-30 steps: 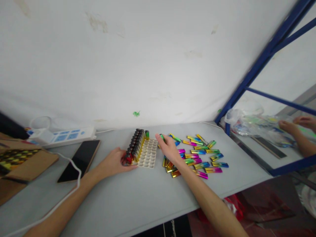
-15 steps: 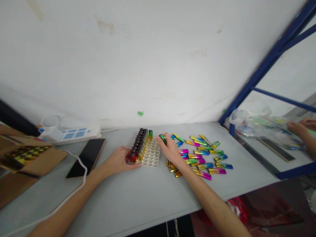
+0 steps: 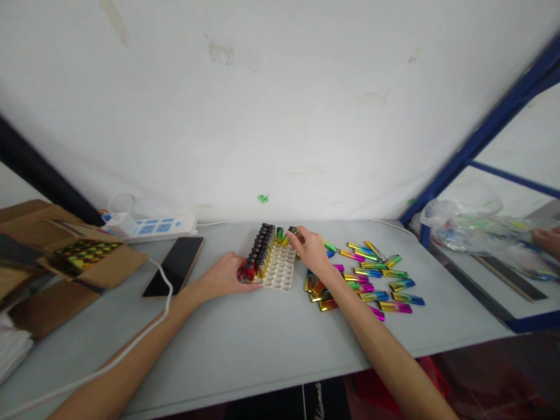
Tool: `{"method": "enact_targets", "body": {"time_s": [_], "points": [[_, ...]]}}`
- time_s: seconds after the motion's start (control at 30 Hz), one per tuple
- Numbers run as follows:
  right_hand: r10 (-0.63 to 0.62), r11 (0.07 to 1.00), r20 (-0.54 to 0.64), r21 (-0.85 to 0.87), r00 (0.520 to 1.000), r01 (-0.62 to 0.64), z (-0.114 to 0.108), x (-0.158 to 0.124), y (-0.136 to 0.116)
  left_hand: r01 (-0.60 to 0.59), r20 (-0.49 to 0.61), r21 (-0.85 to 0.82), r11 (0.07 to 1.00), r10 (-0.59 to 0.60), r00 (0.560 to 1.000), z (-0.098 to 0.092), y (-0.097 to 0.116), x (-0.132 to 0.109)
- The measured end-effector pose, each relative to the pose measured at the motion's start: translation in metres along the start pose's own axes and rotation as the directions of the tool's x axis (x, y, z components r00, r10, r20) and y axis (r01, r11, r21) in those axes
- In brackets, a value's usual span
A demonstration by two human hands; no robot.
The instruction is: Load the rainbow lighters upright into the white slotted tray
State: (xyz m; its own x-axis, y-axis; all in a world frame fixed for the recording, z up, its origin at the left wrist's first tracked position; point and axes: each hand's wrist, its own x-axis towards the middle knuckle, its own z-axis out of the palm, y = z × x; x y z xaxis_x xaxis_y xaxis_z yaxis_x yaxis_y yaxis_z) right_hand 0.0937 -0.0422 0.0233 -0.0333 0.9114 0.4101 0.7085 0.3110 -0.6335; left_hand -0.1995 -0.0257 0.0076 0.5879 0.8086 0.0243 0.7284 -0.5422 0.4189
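Note:
A white tray of round cells lies on the desk, its left part filled with upright lighters with dark tops. My left hand is wrapped round the tray's near left corner, its fingers beside some red lighters. One green lighter stands in the far row. Just right of it, my right hand pinches a green-and-gold lighter, tilted over the tray's far end. Whether its lower end is inside a cell I cannot tell. Shiny rainbow-coloured lighters lie loose to the right, partly behind my right forearm.
An open cardboard box with more lighters stands at the left. Near it are a phone, a power strip and a white cable. Beyond the blue frame are plastic bags and another person's hand.
My right hand has carried its lighter from beside the tray to over its far row, near the standing green one. My left hand keeps its hold. The view has shifted left.

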Motion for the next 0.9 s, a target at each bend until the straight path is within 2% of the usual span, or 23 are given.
{"method": "enact_targets", "body": {"time_s": [0.13,0.23,0.4,0.57,0.67,0.77,0.9], "points": [[0.005,0.996,0.094,-0.085,0.996,0.003,0.01,0.008,0.001,-0.001,-0.002,-0.008,1.0,0.001,1.0,-0.001,0.002,0.0],[0.019,0.984,0.122,-0.179,0.992,0.003,0.015,0.009,0.0,0.003,0.01,-0.012,1.0,-0.003,1.0,-0.003,0.006,-0.002],[-0.011,0.926,0.191,-0.368,0.982,0.082,0.014,0.009,-0.015,0.021,0.017,-0.003,1.0,-0.021,1.0,-0.006,0.01,-0.003],[0.15,0.843,0.237,-0.538,0.96,0.001,0.02,0.003,-0.039,0.024,0.024,0.015,1.0,-0.025,0.999,-0.005,0.007,-0.001],[0.173,0.824,0.232,-0.566,0.957,-0.012,0.022,-0.002,-0.045,0.019,0.034,0.035,0.999,-0.021,0.999,-0.006,0.006,0.0],[0.062,0.875,0.264,-0.478,0.963,0.074,0.014,-0.007,-0.038,0.013,0.049,0.057,0.998,-0.016,0.999,-0.008,0.007,0.001],[-0.152,0.937,0.262,-0.269,0.953,0.223,-0.017,-0.01,-0.008,0.039,0.063,0.072,0.997,-0.043,0.997,-0.013,0.01,0.001]]}}
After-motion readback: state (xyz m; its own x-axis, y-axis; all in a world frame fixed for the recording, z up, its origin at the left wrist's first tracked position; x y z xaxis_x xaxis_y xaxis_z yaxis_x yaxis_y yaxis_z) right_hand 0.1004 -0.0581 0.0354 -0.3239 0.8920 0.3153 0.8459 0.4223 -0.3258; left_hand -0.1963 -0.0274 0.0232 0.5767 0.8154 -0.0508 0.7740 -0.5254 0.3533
